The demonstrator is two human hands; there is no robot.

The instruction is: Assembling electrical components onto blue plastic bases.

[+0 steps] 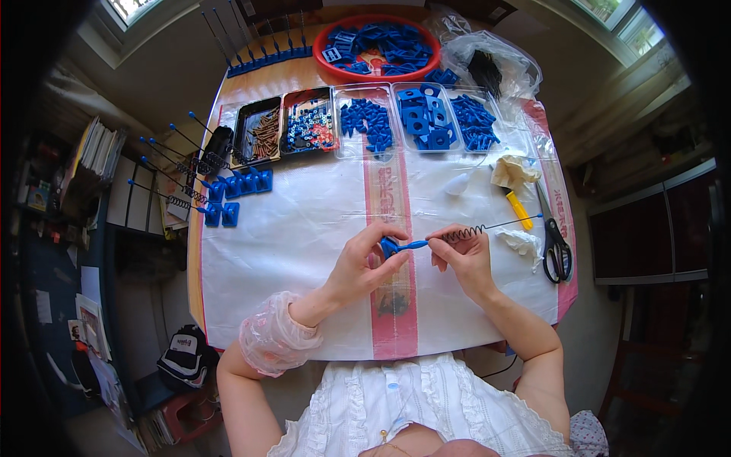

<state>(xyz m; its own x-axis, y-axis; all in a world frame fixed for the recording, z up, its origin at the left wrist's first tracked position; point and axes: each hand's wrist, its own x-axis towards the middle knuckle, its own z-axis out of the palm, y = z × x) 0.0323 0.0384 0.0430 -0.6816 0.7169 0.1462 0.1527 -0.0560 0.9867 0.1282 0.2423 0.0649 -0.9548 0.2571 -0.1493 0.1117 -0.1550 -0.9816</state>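
My left hand (367,255) is closed round a small blue plastic base (389,247) above the middle of the table. From that base a blue tapered connector (413,244) points right, toward my other hand. My right hand (466,257) pinches the connector's right end, where a dark coil spring (464,234) begins. The spring runs out into a thin straight wire with a blue tip (540,215). Base, connector and spring form one line between the hands. My fingers hide part of the base and the joint at the spring.
Trays of screws (266,133), nuts (308,126) and blue parts (367,118) line the far side, before a red basin (377,76). Spring-and-base pieces (236,186) stand at left. Black scissors (557,251) and a yellow-handled tool (519,209) lie right, beside crumpled tissue (516,171).
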